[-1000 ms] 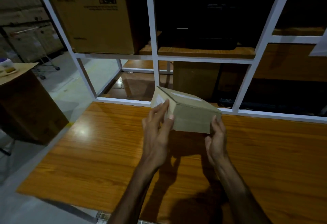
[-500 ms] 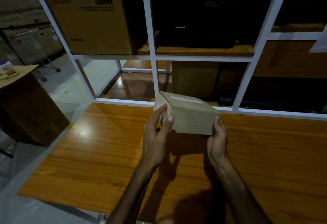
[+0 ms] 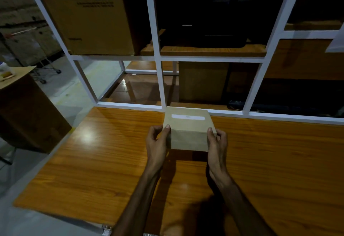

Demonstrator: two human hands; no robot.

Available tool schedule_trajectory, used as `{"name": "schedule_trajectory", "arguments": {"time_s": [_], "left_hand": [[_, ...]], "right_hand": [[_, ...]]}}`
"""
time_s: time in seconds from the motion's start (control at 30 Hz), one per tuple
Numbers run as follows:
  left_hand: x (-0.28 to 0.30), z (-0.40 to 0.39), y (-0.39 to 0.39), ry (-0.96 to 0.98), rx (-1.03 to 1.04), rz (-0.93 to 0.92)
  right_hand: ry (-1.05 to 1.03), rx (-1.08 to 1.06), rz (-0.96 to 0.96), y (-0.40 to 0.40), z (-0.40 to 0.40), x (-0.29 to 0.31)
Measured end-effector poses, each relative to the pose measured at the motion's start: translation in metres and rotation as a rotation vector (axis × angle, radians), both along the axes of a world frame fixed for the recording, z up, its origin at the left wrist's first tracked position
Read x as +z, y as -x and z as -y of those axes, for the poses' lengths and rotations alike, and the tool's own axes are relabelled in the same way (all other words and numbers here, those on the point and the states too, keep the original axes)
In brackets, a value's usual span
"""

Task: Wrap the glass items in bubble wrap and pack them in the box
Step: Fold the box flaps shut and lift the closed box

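Fingers (image 3: 168, 126) of left hand (image 3: 156, 143) curled round left end of small cardboard box (image 3: 189, 130); right hand (image 3: 216, 143) gripping right end likewise. Box now level and square-on, no longer tilted as before, taped top up, near far edge of counter (image 3: 93, 161), against white rack frame (image 3: 160, 79). Big carton (image 3: 83, 14) shelved above.

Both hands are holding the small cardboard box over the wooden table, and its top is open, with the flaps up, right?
Not quite. The head view shows the small cardboard box closed, a strip of white tape along its top. The left hand and right hand do hold it over the wooden table.
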State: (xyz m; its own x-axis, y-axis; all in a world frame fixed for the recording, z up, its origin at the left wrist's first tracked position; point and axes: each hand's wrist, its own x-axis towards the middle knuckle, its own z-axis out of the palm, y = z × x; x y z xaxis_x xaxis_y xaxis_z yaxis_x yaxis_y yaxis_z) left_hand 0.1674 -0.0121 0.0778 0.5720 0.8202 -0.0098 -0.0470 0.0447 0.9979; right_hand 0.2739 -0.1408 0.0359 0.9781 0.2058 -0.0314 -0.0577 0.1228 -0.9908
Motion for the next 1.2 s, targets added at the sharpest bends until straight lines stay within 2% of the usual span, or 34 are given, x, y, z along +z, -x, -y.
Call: {"name": "schedule_trajectory", "arguments": {"time_s": [0.13, 0.37, 0.73, 0.93, 1.2], "left_hand": [[-0.028, -0.009, -0.006, 0.068, -0.011, -0.026], [-0.055, -0.029, -0.013, 0.070, -0.035, -0.067], [-0.089, -0.058, -0.033, 0.054, -0.026, -0.073], [-0.111, -0.065, -0.031, 0.059, -0.044, -0.112], [-0.113, -0.068, -0.028, -0.014, -0.056, -0.149]], "right_hand": [[0.041, -0.010, -0.019, -0.004, -0.001, -0.015], [0.099, 0.005, -0.069, -0.004, -0.013, -0.046], [0.228, -0.011, -0.003, -0.021, -0.053, -0.084], [0.256, 0.048, 0.041, -0.023, -0.057, -0.106], [0.374, 0.141, 0.174, -0.023, -0.050, -0.107]]}}
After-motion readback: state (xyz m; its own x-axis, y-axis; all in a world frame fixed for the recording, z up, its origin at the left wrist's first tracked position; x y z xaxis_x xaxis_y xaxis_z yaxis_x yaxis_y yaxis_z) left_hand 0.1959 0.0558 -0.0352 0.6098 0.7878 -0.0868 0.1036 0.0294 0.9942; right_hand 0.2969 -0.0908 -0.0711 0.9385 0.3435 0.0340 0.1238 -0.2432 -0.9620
